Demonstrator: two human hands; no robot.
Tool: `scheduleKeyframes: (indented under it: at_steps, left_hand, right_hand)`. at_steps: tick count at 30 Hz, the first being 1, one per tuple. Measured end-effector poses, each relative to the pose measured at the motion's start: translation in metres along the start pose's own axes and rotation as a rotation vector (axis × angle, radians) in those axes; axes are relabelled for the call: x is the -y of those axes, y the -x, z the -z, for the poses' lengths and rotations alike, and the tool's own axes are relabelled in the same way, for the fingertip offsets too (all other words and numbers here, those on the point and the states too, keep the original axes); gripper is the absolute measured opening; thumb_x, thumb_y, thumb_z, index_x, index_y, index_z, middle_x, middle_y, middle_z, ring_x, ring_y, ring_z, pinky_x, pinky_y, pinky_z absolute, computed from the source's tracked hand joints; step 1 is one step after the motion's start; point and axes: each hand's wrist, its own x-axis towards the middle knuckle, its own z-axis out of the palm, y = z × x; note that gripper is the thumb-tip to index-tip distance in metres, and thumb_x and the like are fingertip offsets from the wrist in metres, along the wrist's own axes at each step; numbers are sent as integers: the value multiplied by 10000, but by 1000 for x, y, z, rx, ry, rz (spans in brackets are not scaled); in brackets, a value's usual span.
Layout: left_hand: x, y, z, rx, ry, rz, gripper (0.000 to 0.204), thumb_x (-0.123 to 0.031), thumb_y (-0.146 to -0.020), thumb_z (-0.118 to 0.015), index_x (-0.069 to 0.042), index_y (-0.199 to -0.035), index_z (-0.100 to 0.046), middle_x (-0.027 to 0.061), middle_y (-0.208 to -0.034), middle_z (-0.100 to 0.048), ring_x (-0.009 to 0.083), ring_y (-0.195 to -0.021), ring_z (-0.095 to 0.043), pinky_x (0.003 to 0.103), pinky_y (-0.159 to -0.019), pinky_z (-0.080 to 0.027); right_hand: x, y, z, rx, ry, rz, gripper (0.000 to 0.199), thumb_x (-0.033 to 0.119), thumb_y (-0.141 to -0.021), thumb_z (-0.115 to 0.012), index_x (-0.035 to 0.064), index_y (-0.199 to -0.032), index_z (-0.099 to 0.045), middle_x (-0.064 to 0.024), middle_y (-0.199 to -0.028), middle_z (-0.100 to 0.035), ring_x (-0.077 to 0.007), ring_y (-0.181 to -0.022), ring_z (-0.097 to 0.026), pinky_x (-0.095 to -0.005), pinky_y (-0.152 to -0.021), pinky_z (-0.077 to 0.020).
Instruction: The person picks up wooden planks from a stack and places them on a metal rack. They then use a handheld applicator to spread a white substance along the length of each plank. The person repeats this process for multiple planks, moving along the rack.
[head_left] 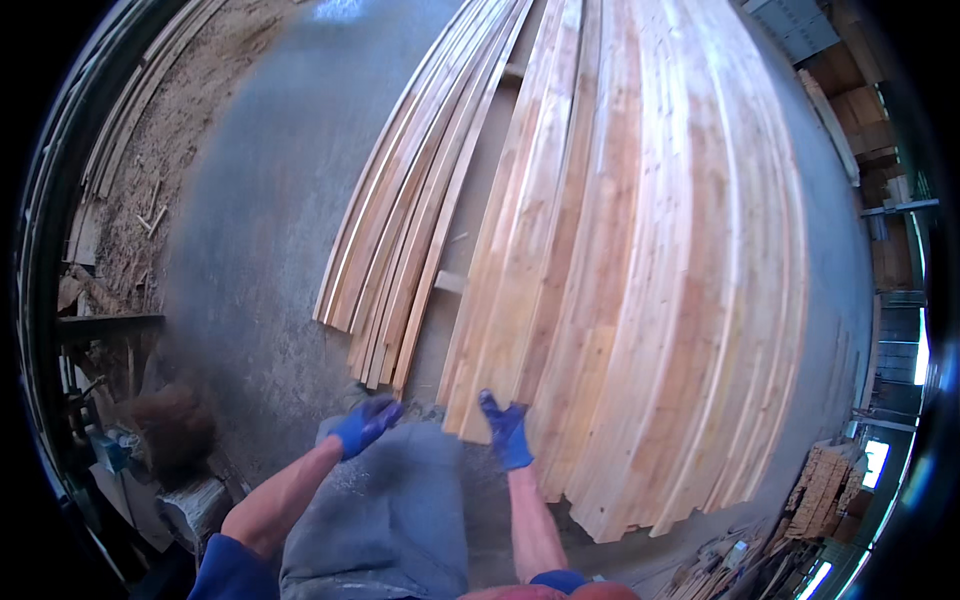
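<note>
Grey floor (270, 200) being partly covered by boards (640, 250), left hand (367, 427) being held empty, loosely uncurled near narrow strips (395, 250), right hand (509, 436) being spread at board ends, contact unclear

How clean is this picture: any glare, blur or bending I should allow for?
Head view: the long boards bow with fisheye distortion; the floor at left looks smeared; the window at right is blown out white; corners are black.

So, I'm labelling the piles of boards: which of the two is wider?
The right pile, with the right hand at its near left corner. The left pile, across a gap, is a much narrower bundle.
</note>
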Motion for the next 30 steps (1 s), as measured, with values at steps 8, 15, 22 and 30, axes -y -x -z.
scheduleKeyframes:
  at_steps: [8,15,22,30]
  left_hand:
    - [-130,94,-6,-185,213,-222,714,-550,-792,-702,26,-1199,-591,122,-1047,-658,170,-957,-621,349,-815,-503]
    - [-109,307,90,-246,137,-73,538,-465,-777,-753,8,-1025,-687,54,-866,-685,125,-764,-633,297,-679,-519]
    - [-49,519,181,-186,279,137,431,-312,-756,-819,-16,-1038,-684,36,-882,-689,121,-822,-638,290,-780,-509]
    - [31,655,348,-80,99,-445,539,-313,-807,-771,5,-1208,-601,82,-1082,-648,137,-925,-619,290,-857,-479]
  right_hand:
    - [121,185,-77,296,31,-87,524,397,-860,-708,-21,-1158,-604,-57,-899,-668,-121,-749,-606,-320,-629,-507]
    - [195,172,-133,1138,-54,-76,433,401,-943,-552,78,-1229,-579,-52,-1066,-640,-148,-873,-607,-314,-729,-514]
    - [279,-4,-292,586,-491,-100,651,545,-955,-458,35,-1359,-457,-121,-1243,-599,-266,-1100,-605,-387,-936,-505]
    - [359,-48,-480,387,-633,-106,715,615,-940,-418,60,-1391,-408,-121,-1267,-555,-234,-1129,-568,-356,-942,-490]
